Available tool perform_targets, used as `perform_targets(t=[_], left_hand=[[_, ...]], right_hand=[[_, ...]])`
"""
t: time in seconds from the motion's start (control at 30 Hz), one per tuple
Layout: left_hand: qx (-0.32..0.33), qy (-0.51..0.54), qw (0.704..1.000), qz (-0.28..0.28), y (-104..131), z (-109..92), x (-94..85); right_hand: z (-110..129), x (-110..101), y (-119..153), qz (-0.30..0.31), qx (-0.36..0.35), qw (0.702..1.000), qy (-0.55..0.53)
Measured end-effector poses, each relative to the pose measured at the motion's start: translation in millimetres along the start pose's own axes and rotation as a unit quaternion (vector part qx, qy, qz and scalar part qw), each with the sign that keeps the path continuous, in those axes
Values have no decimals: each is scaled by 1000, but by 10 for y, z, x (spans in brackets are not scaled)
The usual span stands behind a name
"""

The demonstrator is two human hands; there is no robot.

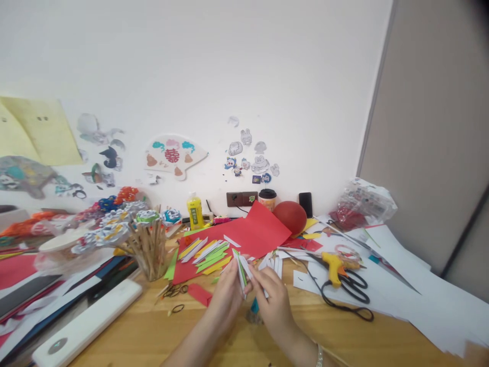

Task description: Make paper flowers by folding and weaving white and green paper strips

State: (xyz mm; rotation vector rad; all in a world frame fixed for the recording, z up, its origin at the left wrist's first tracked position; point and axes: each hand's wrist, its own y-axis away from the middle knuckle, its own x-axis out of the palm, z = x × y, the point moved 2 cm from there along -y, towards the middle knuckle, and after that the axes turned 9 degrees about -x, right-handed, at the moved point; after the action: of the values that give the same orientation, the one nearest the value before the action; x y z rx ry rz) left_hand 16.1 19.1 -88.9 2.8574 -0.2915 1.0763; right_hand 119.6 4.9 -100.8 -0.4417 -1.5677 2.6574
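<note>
Left hand (pixel 226 291) and right hand (pixel 273 296) are shown, fingers closed on folded paper (pixel 241 271) between them. Beyond the fingertips, paper strips (pixel 214 258) are scattered on red paper (pixel 265 229); right of the fingers, a glue gun (pixel 334 268) is laid.

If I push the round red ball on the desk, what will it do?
The red ball would probably roll, because it's round. It looks smooth, so it may feel slippery. Pushed backward, it might bump the cup or phone behind it.
</note>
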Motion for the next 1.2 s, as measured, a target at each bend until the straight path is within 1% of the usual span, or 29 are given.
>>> perform_targets(t=[0.07,0.17,0.23,0.3,0.47,0.6,0.63,0.7,0.83,0.97,1.07,1.13,1.2], left_hand=[[-5,-6,1000,-1,-2,11,-13],[-11,-16,1000,-8,8,52,-27],[-15,-7,1000,-6,17,89,-25],[-18,9,1000,1,22,124,-19],[-26,37,999,-10,18,145,-17],[-15,19,999,-37,6,113,-48],[-8,14,999,-43,1,107,-58],[7,12,999,-49,-14,98,-79],[11,28,999,-32,-56,88,-112],[0,10,1000,-27,-81,72,-122],[1,-20,1000,-23,-73,80,-88],[12,-34,999,-31,-71,94,-69],[36,-35,997,-56,-89,80,-90]], right_hand=[[10,7,-7,6,-5,1000,13],[21,6,-20,-3,-14,999,47],[18,2,-30,-12,-18,998,63],[13,0,-43,-8,-25,998,64],[27,-7,-79,27,-29,998,53],[31,31,-54,77,-26,995,59],[22,48,-37,81,-24,995,61],[-9,81,3,67,-1,996,53],[-79,140,60,23,90,996,-18],[-130,177,69,-16,155,984,-82],[-182,215,83,-44,206,969,-130],[-207,252,96,-38,230,961,-152],[-211,282,103,-10,242,958,-153]])
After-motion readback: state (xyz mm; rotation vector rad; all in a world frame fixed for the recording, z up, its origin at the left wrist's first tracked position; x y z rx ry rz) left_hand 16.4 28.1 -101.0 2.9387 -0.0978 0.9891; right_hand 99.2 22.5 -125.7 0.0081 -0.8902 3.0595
